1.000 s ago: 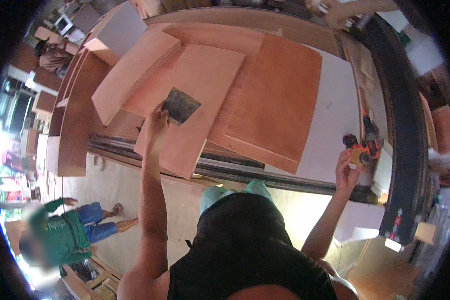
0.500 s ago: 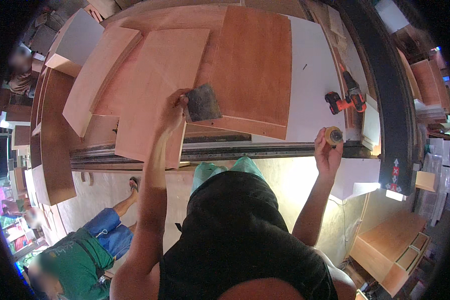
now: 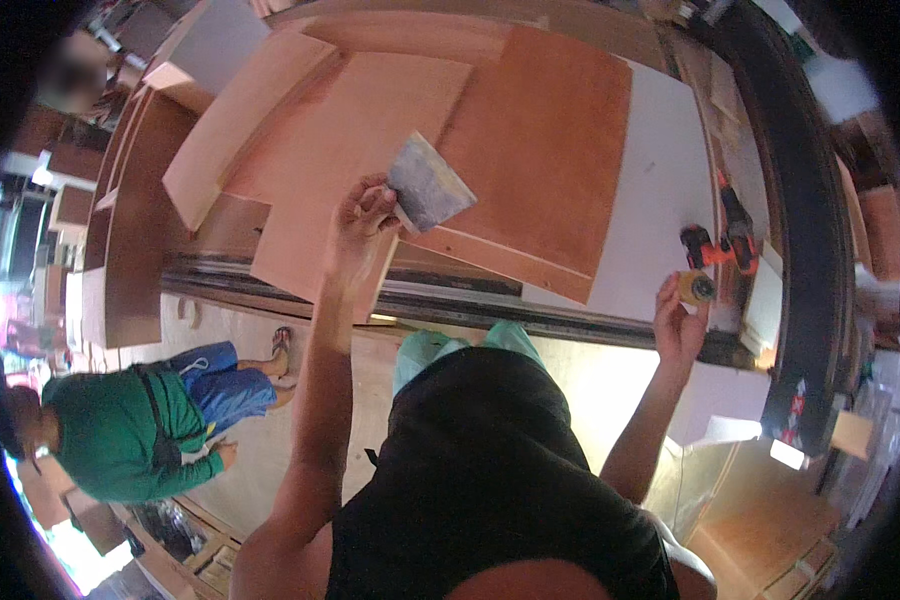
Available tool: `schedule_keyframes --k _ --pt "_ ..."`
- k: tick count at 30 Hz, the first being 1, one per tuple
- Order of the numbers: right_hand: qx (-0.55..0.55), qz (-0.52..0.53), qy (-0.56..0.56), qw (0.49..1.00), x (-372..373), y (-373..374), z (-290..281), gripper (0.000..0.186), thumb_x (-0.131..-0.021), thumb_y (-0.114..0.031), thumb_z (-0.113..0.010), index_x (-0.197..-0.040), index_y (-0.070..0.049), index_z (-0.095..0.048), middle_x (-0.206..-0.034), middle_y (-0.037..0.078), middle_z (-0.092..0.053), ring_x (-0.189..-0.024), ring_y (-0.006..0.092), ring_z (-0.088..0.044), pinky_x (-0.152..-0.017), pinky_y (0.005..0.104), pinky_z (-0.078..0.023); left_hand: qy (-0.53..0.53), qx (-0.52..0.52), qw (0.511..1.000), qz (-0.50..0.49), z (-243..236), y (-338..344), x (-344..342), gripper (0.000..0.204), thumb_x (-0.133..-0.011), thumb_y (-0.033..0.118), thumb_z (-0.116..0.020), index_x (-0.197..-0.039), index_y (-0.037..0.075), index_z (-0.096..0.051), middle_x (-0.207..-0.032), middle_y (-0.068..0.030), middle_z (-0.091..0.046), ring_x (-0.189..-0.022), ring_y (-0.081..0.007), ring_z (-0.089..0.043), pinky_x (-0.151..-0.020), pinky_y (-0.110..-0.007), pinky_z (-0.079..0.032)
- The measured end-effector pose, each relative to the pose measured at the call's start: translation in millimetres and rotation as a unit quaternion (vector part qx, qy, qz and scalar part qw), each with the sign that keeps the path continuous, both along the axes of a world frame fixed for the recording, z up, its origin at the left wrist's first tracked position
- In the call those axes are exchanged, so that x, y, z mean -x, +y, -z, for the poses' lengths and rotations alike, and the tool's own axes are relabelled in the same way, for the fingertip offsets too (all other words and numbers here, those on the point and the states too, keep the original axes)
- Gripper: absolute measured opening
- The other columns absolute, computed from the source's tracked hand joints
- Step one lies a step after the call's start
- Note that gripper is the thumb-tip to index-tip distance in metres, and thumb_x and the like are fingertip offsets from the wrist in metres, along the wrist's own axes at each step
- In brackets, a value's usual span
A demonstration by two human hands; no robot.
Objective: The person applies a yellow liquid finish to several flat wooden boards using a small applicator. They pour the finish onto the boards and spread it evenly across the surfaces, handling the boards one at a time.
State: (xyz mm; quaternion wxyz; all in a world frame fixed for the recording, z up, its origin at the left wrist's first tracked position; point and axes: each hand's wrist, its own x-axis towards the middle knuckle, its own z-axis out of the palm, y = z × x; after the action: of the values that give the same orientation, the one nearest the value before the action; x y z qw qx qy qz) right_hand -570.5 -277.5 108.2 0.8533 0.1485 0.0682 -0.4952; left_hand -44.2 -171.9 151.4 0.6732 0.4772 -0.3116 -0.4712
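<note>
My left hand [image 3: 365,215] is closed on one edge of a flat grey square sheet [image 3: 432,188], which has a yellowish strip along one side. The sheet is held above the wooden boards. My right hand [image 3: 680,320] grips a small yellowish roll of tape [image 3: 697,289] with a dark centre, over the near right end of the bench. Below the grey sheet lies a pale wooden panel [image 3: 380,110]. To its right is a reddish-brown panel [image 3: 560,140], partly over a white panel [image 3: 660,170]. An orange-and-black cordless drill [image 3: 722,240] lies just beyond my right hand.
A dark rail [image 3: 810,200] runs along the right side. Wooden boxes [image 3: 145,210] stand at the left. A person in a green top [image 3: 120,425] is on the left, close to the bench. A wooden cabinet [image 3: 770,530] stands at the lower right.
My left hand has lifted slightly and tilted the grey sheet, so its yellowish strip shows. The view has shifted and turned. The person at left now shows more fully, one hand near the lap.
</note>
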Motion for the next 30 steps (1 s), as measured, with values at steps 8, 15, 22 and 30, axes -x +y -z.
schedule_keyframes --k 8,15,22,30 --pt "-0.016 -0.018 -0.021 0.999 13 -5 9 0.047 -0.095 -0.028 -0.070 -0.125 0.007 -0.060 -0.127 0.028 -0.059 -0.122 0.0397 -0.060 -0.096 0.0448 -0.062 -0.111 -0.086 0.986 -0.088 20 66 -32 0.028 -0.104 0.021 -0.061 -0.125 0.002 -0.063 -0.089 0.0007 -0.065 -0.073 -0.0079 -0.059 -0.060 -0.027 -0.049" --pt "-0.052 0.062 0.031 0.996 20 19 1 0.043 -0.095 -0.027 -0.071 -0.121 0.006 -0.060 -0.119 0.022 -0.062 -0.109 0.0311 -0.063 -0.094 0.0363 -0.062 -0.146 -0.163 0.963 0.155 13 37 138 0.025 -0.102 0.014 -0.062 -0.121 -0.002 -0.063 -0.085 -0.0068 -0.065 -0.071 -0.0112 -0.060 -0.061 -0.029 -0.052" --pt "-0.034 0.184 0.054 0.981 78 69 -13 0.045 -0.097 -0.032 -0.069 -0.123 0.004 -0.060 -0.120 0.021 -0.063 -0.117 0.0319 -0.063 -0.093 0.0379 -0.063 -0.099 -0.305 0.862 0.392 117 1 272 0.031 -0.097 0.010 -0.067 -0.125 -0.001 -0.060 -0.099 -0.0091 -0.067 -0.078 -0.0151 -0.063 -0.070 -0.031 -0.056" --pt "-0.134 0.224 0.096 0.961 115 150 13 0.046 -0.096 -0.035 -0.071 -0.119 0.004 -0.060 -0.113 0.019 -0.068 -0.103 0.0308 -0.068 -0.084 0.0356 -0.066 0.081 -0.306 0.934 0.167 185 -31 339 0.043 -0.095 0.018 -0.072 -0.128 0.000 -0.052 -0.113 -0.0120 -0.064 -0.084 -0.0228 -0.068 -0.076 -0.032 -0.060"
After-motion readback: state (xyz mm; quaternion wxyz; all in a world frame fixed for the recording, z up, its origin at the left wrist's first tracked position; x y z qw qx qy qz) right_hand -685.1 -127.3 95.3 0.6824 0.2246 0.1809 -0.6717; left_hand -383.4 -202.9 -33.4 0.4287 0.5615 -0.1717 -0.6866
